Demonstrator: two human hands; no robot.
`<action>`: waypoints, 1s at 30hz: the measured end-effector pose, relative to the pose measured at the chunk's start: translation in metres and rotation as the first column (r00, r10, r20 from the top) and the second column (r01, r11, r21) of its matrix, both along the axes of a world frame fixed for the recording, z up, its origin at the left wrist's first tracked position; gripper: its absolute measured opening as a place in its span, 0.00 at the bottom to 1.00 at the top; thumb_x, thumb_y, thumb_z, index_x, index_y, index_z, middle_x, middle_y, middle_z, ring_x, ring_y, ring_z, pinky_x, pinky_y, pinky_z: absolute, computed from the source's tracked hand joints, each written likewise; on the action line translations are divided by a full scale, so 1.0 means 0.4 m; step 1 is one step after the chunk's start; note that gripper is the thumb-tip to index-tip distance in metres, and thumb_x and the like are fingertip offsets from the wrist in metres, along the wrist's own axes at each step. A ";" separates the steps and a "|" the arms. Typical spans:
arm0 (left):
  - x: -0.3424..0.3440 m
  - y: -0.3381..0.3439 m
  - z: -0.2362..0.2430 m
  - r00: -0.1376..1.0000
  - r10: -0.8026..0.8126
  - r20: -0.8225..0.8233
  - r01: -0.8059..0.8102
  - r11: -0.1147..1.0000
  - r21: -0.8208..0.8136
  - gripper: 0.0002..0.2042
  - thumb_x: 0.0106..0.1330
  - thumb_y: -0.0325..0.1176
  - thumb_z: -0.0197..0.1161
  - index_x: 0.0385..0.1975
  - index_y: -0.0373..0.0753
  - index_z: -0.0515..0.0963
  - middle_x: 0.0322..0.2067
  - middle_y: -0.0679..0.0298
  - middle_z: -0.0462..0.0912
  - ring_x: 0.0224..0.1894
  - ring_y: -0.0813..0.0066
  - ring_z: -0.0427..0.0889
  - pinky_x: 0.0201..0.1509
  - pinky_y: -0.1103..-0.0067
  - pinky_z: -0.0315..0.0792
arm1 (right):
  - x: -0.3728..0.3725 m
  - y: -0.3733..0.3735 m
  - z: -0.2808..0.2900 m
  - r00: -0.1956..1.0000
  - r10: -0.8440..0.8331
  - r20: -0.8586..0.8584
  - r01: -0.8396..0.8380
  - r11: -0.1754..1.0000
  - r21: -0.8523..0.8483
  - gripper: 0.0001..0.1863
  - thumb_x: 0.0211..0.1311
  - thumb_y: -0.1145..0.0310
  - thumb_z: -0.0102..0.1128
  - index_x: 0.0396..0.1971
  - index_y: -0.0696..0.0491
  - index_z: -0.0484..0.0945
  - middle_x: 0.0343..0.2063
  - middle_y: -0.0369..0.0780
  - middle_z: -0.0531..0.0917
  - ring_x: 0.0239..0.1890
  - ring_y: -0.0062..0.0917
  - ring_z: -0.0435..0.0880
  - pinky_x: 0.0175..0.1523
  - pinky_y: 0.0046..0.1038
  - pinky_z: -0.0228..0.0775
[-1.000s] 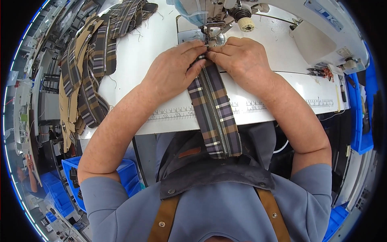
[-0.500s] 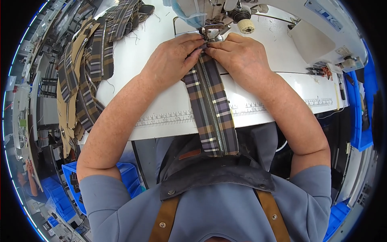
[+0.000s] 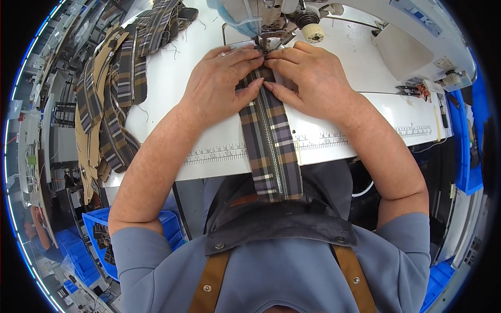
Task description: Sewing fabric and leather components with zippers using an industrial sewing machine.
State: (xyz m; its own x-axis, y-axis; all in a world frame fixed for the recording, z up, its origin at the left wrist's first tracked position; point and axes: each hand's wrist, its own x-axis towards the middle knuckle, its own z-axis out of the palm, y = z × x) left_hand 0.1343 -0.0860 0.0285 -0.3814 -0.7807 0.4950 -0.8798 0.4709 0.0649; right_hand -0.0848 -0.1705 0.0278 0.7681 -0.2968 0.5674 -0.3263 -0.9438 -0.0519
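A plaid fabric strip with a metal zipper [image 3: 272,148] runs from the sewing machine's needle area over the table edge onto my apron. My left hand [image 3: 222,81] grips its left side close below the presser foot [image 3: 259,46], fingertips bunched and thumb lying by the zipper. From the other side my right hand [image 3: 313,83] holds the strip, fingers curled near the foot and thumb tip next to my left thumb. Both hands partly cover the strip's far end, so the stitching point is hidden.
More plaid zipper strips [image 3: 130,68] lie heaped at the table's left edge with tan pieces [image 3: 86,138]. The white machine [image 3: 407,57] fills the upper right. A ruler scale [image 3: 219,155] lines the table's front. Small tools [image 3: 412,90] lie at right; a blue bin [image 3: 172,221] stands below left.
My thumbs have moved nearer me, away from the foot, and my fingers have shifted on the fabric. The strip's near end has swung slightly left.
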 end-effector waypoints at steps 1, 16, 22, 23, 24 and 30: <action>0.001 0.004 -0.004 0.999 0.013 -0.049 -0.010 0.998 0.068 0.18 0.66 0.34 0.70 0.54 0.35 0.84 0.58 0.57 0.84 0.59 0.59 0.85 0.66 0.65 0.77 | 0.000 0.000 0.001 1.000 -0.002 0.001 0.002 1.000 0.001 0.18 0.56 0.56 0.71 0.39 0.54 0.89 0.38 0.36 0.89 0.43 0.28 0.86 0.44 0.33 0.82; -0.002 0.005 -0.008 0.972 0.043 -0.229 0.002 0.982 0.191 0.17 0.67 0.33 0.69 0.54 0.34 0.84 0.58 0.54 0.84 0.59 0.59 0.85 0.63 0.69 0.80 | 0.002 0.011 -0.001 0.999 -0.042 -0.022 0.041 0.999 -0.017 0.20 0.57 0.55 0.72 0.43 0.54 0.88 0.40 0.35 0.87 0.46 0.27 0.85 0.45 0.32 0.82; 0.000 0.002 -0.009 0.969 0.027 -0.244 0.017 0.985 0.174 0.17 0.66 0.33 0.70 0.53 0.34 0.84 0.58 0.55 0.85 0.58 0.59 0.86 0.62 0.70 0.80 | 0.002 0.011 0.002 0.999 -0.031 -0.013 0.031 1.000 -0.003 0.20 0.56 0.56 0.72 0.42 0.54 0.88 0.40 0.35 0.87 0.46 0.27 0.85 0.45 0.33 0.82; -0.001 0.003 -0.009 0.969 0.027 -0.244 0.016 0.985 0.174 0.17 0.66 0.33 0.70 0.53 0.34 0.84 0.58 0.55 0.85 0.58 0.59 0.86 0.62 0.70 0.80 | 0.001 0.011 0.003 1.000 -0.022 -0.004 0.022 1.000 -0.006 0.20 0.56 0.56 0.72 0.42 0.54 0.88 0.40 0.36 0.87 0.46 0.28 0.85 0.45 0.33 0.82; 0.000 0.004 -0.009 0.969 0.031 -0.245 0.013 0.985 0.175 0.17 0.66 0.32 0.70 0.53 0.34 0.84 0.58 0.55 0.85 0.58 0.59 0.86 0.62 0.70 0.81 | 0.001 0.011 0.004 1.000 -0.012 0.006 0.012 1.000 -0.011 0.20 0.56 0.56 0.72 0.42 0.54 0.88 0.40 0.36 0.87 0.45 0.28 0.85 0.45 0.33 0.82; -0.003 0.003 -0.009 0.972 0.052 -0.228 -0.010 0.983 0.183 0.18 0.65 0.32 0.70 0.54 0.35 0.85 0.58 0.54 0.85 0.58 0.59 0.86 0.62 0.69 0.80 | 0.001 0.011 0.001 1.000 -0.018 -0.006 0.018 1.000 -0.006 0.19 0.57 0.57 0.71 0.43 0.55 0.87 0.41 0.36 0.87 0.46 0.29 0.85 0.45 0.33 0.82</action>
State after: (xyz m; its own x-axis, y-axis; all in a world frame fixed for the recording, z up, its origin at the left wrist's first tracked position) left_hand 0.1330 -0.0849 0.0251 -0.2473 -0.8743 0.4176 -0.8450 0.4055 0.3486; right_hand -0.0843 -0.1661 0.0283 0.7661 -0.3071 0.5647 -0.3435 -0.9381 -0.0442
